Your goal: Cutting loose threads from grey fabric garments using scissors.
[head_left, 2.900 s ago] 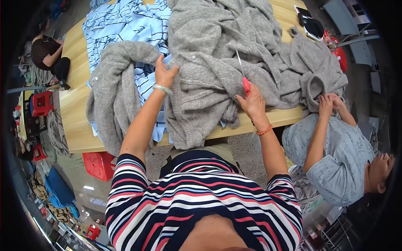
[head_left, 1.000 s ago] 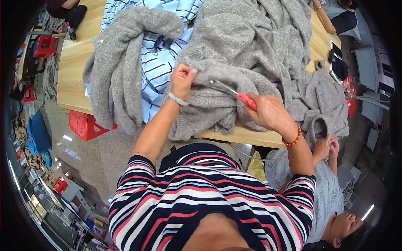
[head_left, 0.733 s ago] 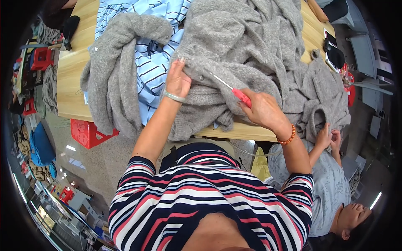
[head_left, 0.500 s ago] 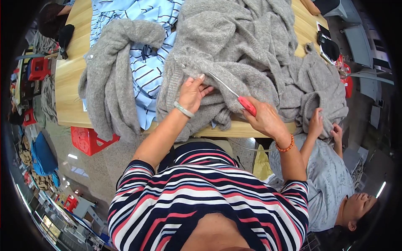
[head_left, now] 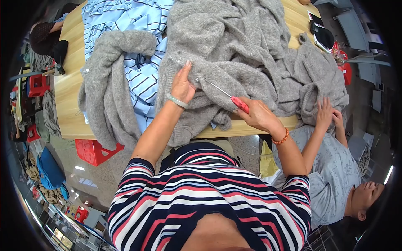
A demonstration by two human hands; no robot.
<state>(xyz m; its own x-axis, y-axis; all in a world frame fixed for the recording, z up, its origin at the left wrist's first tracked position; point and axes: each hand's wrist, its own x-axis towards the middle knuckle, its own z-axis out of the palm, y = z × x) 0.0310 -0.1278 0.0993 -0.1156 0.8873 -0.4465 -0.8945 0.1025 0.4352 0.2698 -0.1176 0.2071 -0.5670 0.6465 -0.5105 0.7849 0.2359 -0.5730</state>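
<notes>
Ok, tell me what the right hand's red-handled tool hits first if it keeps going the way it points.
The right hand holds a red-handled tool whose thin metal tip points up and left, toward the left hand. It would probably meet the grey knitted garment just beside the left thumb; depth there is unclear.

Two of the person's own hands are on the table — the left hand flat on knitwear, the right hand gripping one red-handled tool just between them. Beyond the left hand lie two heaps of grey knitwear — a large pile and a twisted grey garment — and one blue striped shirt. Right of the right hand, another person's two hands touch the pile. Below the left hand stands one red stool.
</notes>
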